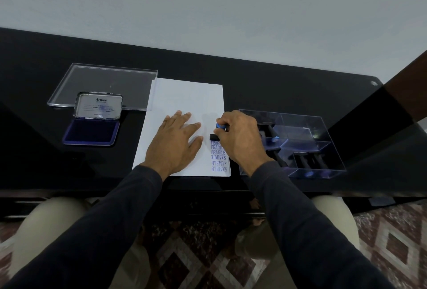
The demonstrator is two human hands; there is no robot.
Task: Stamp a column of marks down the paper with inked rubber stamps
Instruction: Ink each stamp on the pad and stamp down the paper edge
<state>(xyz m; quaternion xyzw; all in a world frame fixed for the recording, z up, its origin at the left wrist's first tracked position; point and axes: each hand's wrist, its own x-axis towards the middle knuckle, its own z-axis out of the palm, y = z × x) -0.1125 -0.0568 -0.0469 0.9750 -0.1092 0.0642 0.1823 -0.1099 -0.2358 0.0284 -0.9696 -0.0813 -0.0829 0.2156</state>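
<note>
Your left hand [176, 143] lies flat on the paper [184, 101], fingers straight and spread, holding the sheet on the black tabletop [265, 80]. Your right hand [240, 138] grips a stamp [220, 130] with a blue top, fingers curled around it; its dark base sits on the paper at the right edge, just beyond the blue marks [218, 157] reading FRAGILE and SAMPLE. The open ink pad [91, 131] is to the left, a clear tray [298, 143] with more stamps to the right.
</note>
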